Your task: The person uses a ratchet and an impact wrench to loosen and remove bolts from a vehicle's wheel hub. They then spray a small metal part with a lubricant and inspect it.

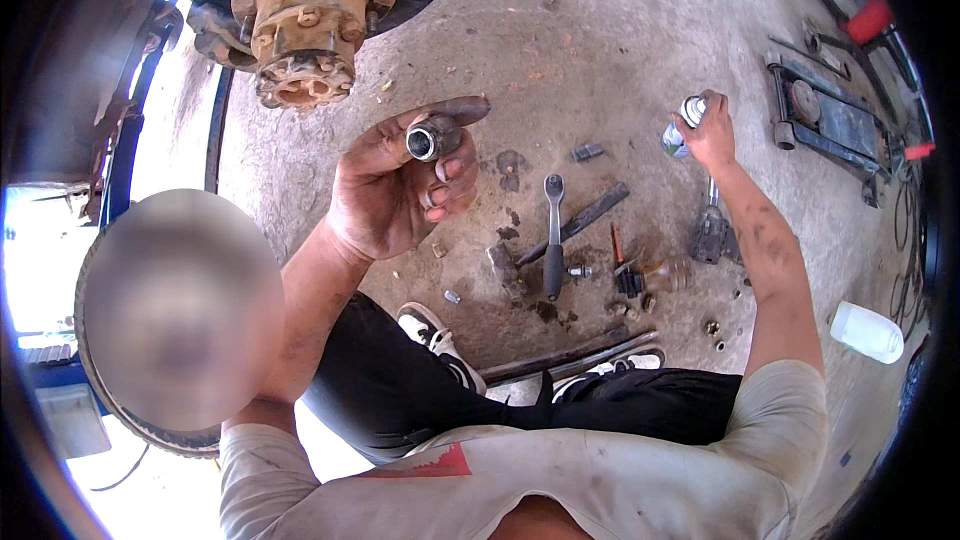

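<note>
A small metal socket (430,138) is held up in the left hand (400,190), pinched between the thumb and the curled fingers (455,172), with its open end turned toward the camera. The hand is smeared with dark grease. The right hand (712,130) is stretched out to the right and is closed around a spray can (685,125), whose top shows above the fingers.

Above the left hand, at the top of the view, a rusty wheel hub (305,20) with its studs is seen, well apart from the socket. Below and between the two hands, tools are scattered on the concrete floor (600,30): a ratchet wrench (553,235) lies upright in the picture, crossed just beside a flat dark bar (590,220). A small socket (587,151) lies near the ratchet's head. A screwdriver with a red shaft (617,245) lies just to the right. A floor jack (830,115) is seen at the far right, and a white plastic bottle (867,330) lies near the right elbow. Black trousers (400,390) and black-and-white shoes (435,335) are visible below.
</note>
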`<state>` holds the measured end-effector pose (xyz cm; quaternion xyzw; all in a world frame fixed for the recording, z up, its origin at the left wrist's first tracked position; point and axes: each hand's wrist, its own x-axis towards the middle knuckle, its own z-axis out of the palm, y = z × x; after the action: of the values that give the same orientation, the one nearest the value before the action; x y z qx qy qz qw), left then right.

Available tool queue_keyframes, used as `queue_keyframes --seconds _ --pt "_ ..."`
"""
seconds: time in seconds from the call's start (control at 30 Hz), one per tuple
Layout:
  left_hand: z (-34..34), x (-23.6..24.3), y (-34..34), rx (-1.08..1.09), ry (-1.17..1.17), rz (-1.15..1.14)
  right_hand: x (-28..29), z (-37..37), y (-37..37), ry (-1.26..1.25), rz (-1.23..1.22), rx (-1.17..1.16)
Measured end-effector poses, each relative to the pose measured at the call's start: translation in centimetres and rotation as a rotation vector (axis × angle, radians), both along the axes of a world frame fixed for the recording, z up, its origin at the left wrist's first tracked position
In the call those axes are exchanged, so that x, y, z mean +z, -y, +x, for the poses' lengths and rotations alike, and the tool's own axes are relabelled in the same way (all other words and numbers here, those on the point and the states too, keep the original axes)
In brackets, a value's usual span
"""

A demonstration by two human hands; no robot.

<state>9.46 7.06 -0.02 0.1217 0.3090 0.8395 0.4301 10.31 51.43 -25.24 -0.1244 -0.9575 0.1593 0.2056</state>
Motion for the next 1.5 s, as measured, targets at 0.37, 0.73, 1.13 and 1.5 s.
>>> queue_keyframes --seconds 0.37,0.73,1.13,1.5 --pt "0.3 -2.6 2.6 0.040 0.132 -0.044 -0.6 -2.0 0.2 0.094 -0.112 -0.042" --pt "0.6 -1.8 0.5 0.098 -0.007 0.018 -3.5 0.4 -3.6 -0.023 0.225 0.160" --pt "-0.1 -4.7 -0.3 0.362 -0.731 -0.516 5.3 -5.5 -0.6 -0.146 0.060 0.551" --pt "1.2 -4.0 -0.5 0.267 -0.064 -0.408 22.5 1.7 24.9 0.057 -0.636 0.920"
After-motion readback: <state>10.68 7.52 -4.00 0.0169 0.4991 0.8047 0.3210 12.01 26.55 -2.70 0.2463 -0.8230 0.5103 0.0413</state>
